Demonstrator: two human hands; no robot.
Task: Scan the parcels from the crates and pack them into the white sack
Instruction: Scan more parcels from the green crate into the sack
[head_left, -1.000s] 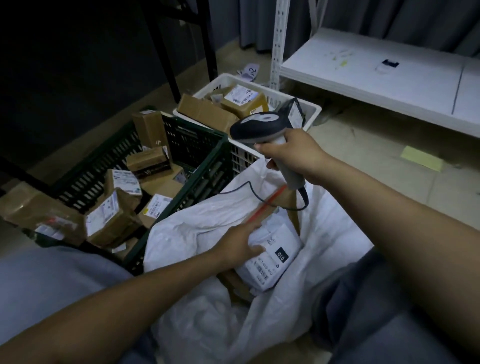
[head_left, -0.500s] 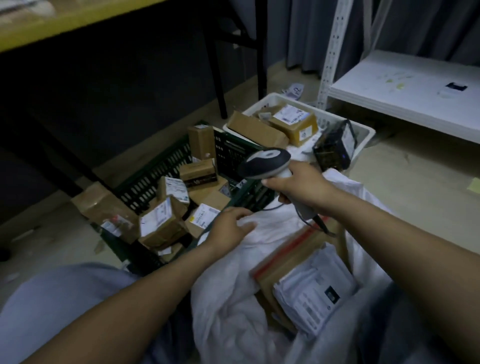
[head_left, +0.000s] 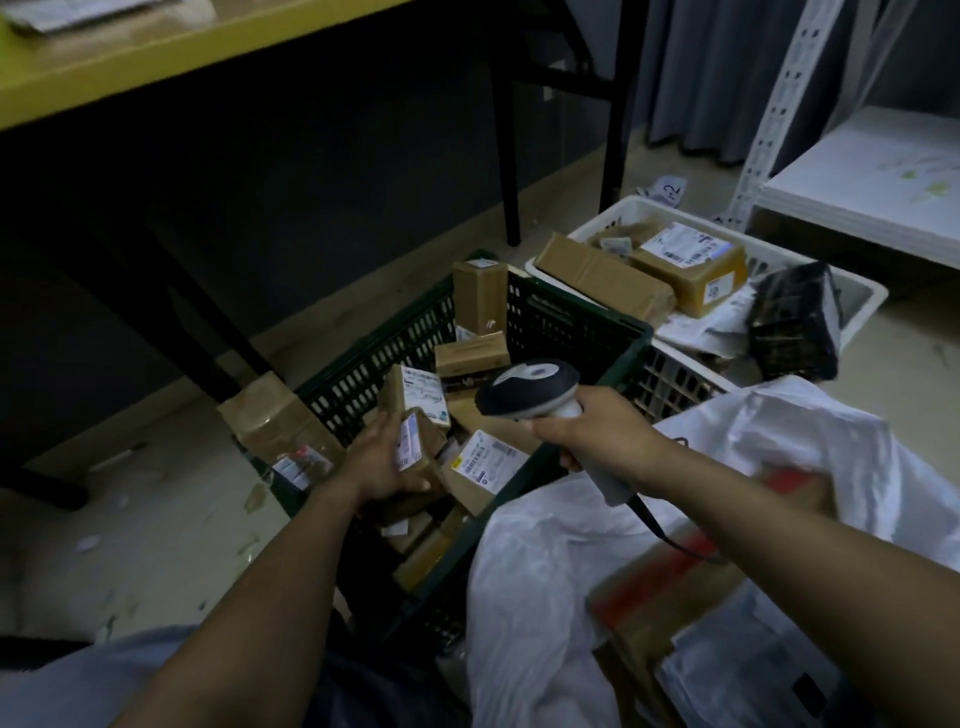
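Two hands work over the dark green plastic lattice crate (head_left: 374, 358). The left hand (head_left: 382, 462) grips a small brown cardboard parcel with a white label (head_left: 418, 447), thumb on its upper edge and fingers curled under it. The parcel sits low in the crate on the heap of other brown boxes (head_left: 472, 356); cannot tell if it is lifted clear. The right hand (head_left: 597, 436) is wrapped round the handle of the grey-and-black handheld barcode scanner (head_left: 527, 389).

Key relation: the parcel lies just left of and below the scanner head, near but apart. Its long axis is roughly upright in view, label face turned right, toward the scanner. The scanner nose points left over the crate, so my read is that a small dip of the nose or tilt of the parcel lines up the barcode.

The white woven sack (head_left: 545, 571) lies right of the crate, under the right forearm. It holds a brown carton with red tape (head_left: 665, 597) and a white poly mailer (head_left: 737, 670). To pack, the left hand must cross rightward. Behind, the white plastic crate (head_left: 675, 382) holds more parcels.
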